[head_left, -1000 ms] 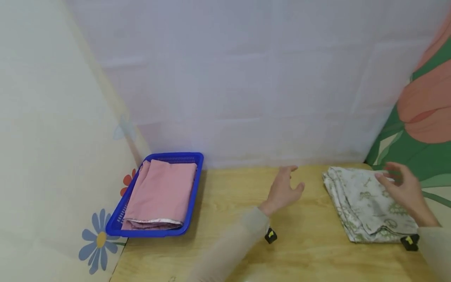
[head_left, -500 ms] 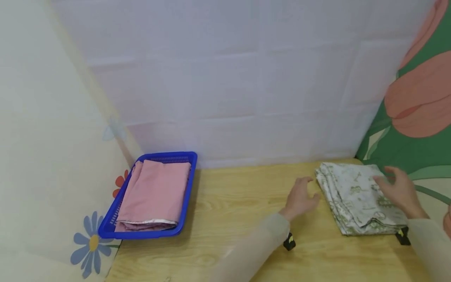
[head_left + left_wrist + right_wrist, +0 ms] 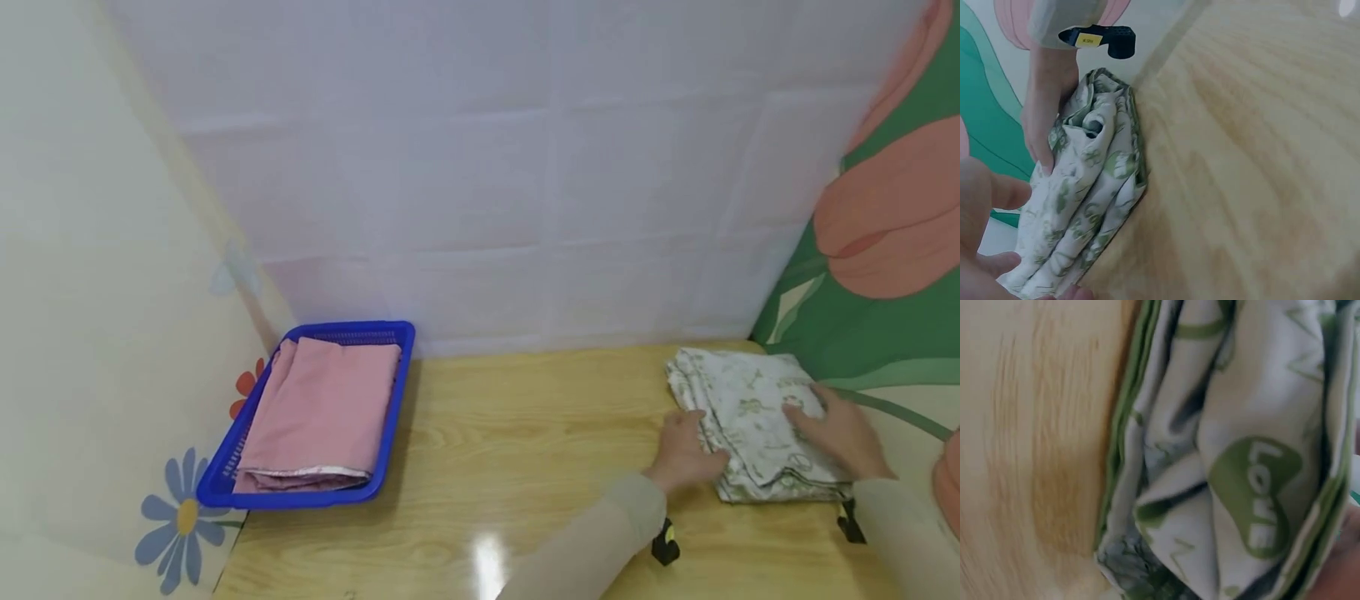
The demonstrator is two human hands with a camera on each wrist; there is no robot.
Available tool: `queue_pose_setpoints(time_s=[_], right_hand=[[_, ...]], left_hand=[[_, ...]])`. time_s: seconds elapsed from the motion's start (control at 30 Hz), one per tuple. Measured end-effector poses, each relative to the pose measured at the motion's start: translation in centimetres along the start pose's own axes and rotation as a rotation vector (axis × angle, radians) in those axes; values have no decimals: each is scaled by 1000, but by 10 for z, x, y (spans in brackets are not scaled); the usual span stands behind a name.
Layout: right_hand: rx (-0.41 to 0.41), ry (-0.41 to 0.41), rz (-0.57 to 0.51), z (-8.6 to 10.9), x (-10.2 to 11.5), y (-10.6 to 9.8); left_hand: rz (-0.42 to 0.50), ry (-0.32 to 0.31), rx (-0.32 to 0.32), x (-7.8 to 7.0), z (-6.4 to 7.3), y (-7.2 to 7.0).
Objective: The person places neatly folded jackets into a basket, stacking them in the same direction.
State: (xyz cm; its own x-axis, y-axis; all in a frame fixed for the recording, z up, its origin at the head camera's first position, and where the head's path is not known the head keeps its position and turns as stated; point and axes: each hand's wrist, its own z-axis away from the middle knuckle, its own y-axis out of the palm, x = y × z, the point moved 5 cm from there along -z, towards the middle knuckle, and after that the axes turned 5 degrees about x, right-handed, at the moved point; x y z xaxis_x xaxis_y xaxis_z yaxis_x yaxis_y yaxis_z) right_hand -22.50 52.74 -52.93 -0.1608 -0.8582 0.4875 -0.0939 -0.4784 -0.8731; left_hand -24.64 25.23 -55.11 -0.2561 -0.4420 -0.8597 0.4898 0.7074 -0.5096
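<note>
A folded white cloth with a green print (image 3: 757,417) lies on the right side of the table, its layers stacked thick. My left hand (image 3: 686,454) is at the cloth's left edge, thumb and fingers spread apart in the left wrist view. On the opposite edge, my right hand (image 3: 843,429) rests against the cloth, its fingers fairly straight along the side. Close up in the right wrist view, the cloth's folds (image 3: 1254,487) show a green patch lettered "LOVE"; only a blurred bit of the right hand shows there. Neither hand is visibly curled round the cloth.
A blue plastic basket (image 3: 401,400) stands at the table's left, holding a folded pink cloth (image 3: 322,417). Bare wooden tabletop (image 3: 525,433) lies between basket and printed cloth. A white sheet (image 3: 480,183) hangs behind; flower-patterned panels flank both sides.
My left hand has moved right and down to the printed cloth's left edge. The right hand has lowered onto its right side. The view has shifted slightly right.
</note>
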Motion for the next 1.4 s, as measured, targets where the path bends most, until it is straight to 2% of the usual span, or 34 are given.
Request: queue_pose_setpoints(time_s=[0.13,0.2,0.47,0.67,0.77,0.93,1.17,1.4], right_hand=[[23,43,36,7,-2,4],[16,39,45,8,-1,5],[12,-8,69,5,2,8],[49,-9,45,3,2,5],[121,8,-15,3,1,4],[238,27,-111,3,3,5],[270,74,-272,7,3,4],[323,64,-416,12,-5,2]], left_hand=[[63,-81,0,-2,6,10],[57,-98,4,-4,8,13],[146,-160,10,-4,3,10],[154,-213,16,-5,-1,10],[170,-237,8,-7,-2,7],[221,-235,15,-10,1,1],[213,-217,55,-6,2,2],[204,-206,63,-4,3,-1]])
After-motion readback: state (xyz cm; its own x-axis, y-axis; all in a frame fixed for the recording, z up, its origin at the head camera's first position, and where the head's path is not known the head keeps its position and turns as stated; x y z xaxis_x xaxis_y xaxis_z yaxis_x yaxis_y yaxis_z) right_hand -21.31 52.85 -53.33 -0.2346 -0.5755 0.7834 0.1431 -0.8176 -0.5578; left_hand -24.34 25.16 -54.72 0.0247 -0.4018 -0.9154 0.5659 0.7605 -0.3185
